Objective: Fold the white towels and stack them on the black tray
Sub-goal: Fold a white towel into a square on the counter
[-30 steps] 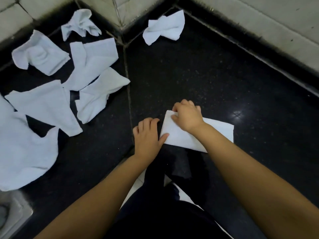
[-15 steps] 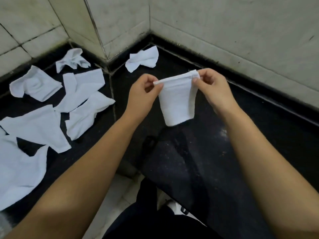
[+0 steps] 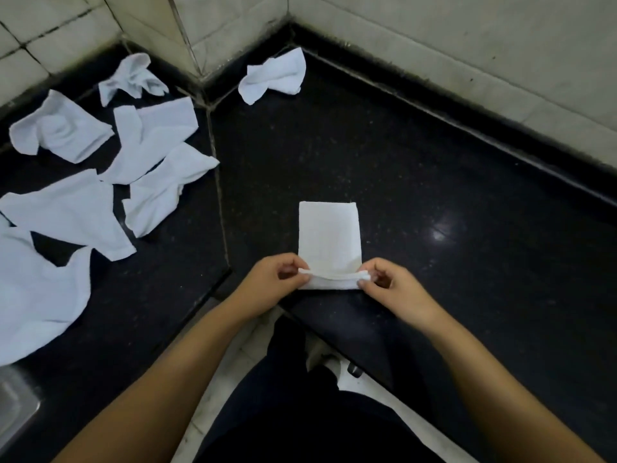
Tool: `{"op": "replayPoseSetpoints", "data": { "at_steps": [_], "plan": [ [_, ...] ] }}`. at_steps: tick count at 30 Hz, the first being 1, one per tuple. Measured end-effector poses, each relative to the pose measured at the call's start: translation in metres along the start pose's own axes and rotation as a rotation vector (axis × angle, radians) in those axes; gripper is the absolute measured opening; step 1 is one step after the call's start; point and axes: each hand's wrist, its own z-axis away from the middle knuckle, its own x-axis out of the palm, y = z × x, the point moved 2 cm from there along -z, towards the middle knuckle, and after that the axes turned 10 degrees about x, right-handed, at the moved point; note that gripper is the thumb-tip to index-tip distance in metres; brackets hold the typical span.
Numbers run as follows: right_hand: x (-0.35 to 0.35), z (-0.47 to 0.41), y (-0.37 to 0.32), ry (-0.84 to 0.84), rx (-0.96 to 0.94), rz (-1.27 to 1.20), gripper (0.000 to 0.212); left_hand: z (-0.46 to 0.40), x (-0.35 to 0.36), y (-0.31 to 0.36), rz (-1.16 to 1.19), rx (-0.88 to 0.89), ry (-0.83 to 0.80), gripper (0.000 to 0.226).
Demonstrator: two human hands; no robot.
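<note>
Your left hand [image 3: 272,282] and right hand [image 3: 389,287] each pinch a near corner of the folded towel [image 3: 329,235], thumb and fingers closed on the doubled near edge, which is lifted slightly off the table [image 3: 434,182]. The rest of the towel lies flat as a narrow rectangle running toward 12 o'clock from your hands, close to the table's front edge.

Much is cut off or unclear. No black tray can be made out against the black surface. The big towel [image 3: 36,295] at 9 o'clock runs out of frame on the left. A metal edge [image 3: 13,406] at 8 o'clock, perhaps a sink rim, is mostly out of frame. Below the table edge, dark trousers [image 3: 300,412] hide most of the pale floor [image 3: 207,409], and a white shape by your knee is too dim to identify.

The table is polished black speckled stone, L-shaped, with a grouted seam [image 3: 217,182] running toward 11 o'clock and a glare spot [image 3: 439,233] at 3 o'clock. Unfolded towels [image 3: 100,182] lie scattered on the left slab from 9 to 11 o'clock, some overlapping. One crumpled towel [image 3: 273,78] sits apart at 12 o'clock, just beside the wall [image 3: 450,41]. Pale tiles with dark, grimy grout rise behind the table and wrap a jutting corner.
</note>
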Motion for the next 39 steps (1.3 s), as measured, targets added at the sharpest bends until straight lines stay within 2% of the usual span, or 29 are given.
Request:
{"op": "replayPoseSetpoints", "data": {
  "at_steps": [2, 7, 9, 11, 16, 20, 23, 26, 28, 31, 33, 36, 39],
  "plan": [
    [-0.003, -0.007, -0.008, 0.024, 0.004, -0.034, 0.003, -0.009, -0.006, 0.0, -0.012, -0.004, 0.02, 0.004],
    [-0.021, -0.063, -0.041, 0.236, 0.031, -0.052, 0.01, -0.071, -0.031, 0.008, -0.172, 0.021, 0.132, 0.006],
    [-0.023, -0.088, -0.049, 0.314, 0.075, -0.008, 0.005, -0.098, -0.036, 0.005, -0.242, -0.002, 0.159, 0.003],
    [-0.021, -0.108, -0.054, 0.371, 0.123, 0.079, 0.011, -0.12, -0.037, -0.001, -0.324, -0.032, 0.167, 0.005],
    [-0.009, -0.124, -0.05, 0.418, 0.203, 0.298, 0.016, -0.137, -0.031, -0.02, -0.593, -0.029, 0.139, 0.011],
    [-0.006, -0.122, -0.052, 0.466, 0.206, 0.386, 0.03, -0.128, -0.027, -0.02, -0.601, 0.011, 0.257, 0.018],
    [-0.008, -0.115, -0.046, 0.508, 0.306, 0.443, 0.039, -0.114, -0.027, -0.019, -0.604, -0.064, 0.35, 0.029],
    [-0.002, -0.106, -0.041, 0.501, 0.406, 0.581, 0.046, -0.102, -0.016, -0.02, -0.709, -0.171, 0.279, 0.037],
    [0.003, -0.104, -0.042, 0.494, 0.418, 0.625, 0.043, -0.102, -0.008, -0.018, -0.746, -0.201, 0.236, 0.038],
    [0.004, -0.104, -0.046, 0.461, 0.414, 0.557, 0.031, -0.109, 0.003, -0.01, -0.763, -0.201, 0.21, 0.033],
    [-0.001, -0.099, -0.046, 0.441, 0.393, 0.422, 0.022, -0.11, 0.007, -0.004, -0.717, -0.178, 0.222, 0.027],
    [-0.012, -0.08, -0.041, 0.44, 0.331, 0.041, 0.012, -0.1, 0.009, 0.009, -0.347, -0.124, 0.262, 0.019],
    [-0.024, -0.056, -0.029, 0.41, 0.32, -0.35, 0.021, -0.085, 0.017, 0.03, -0.024, -0.108, 0.268, 0.015]
  ]
}}
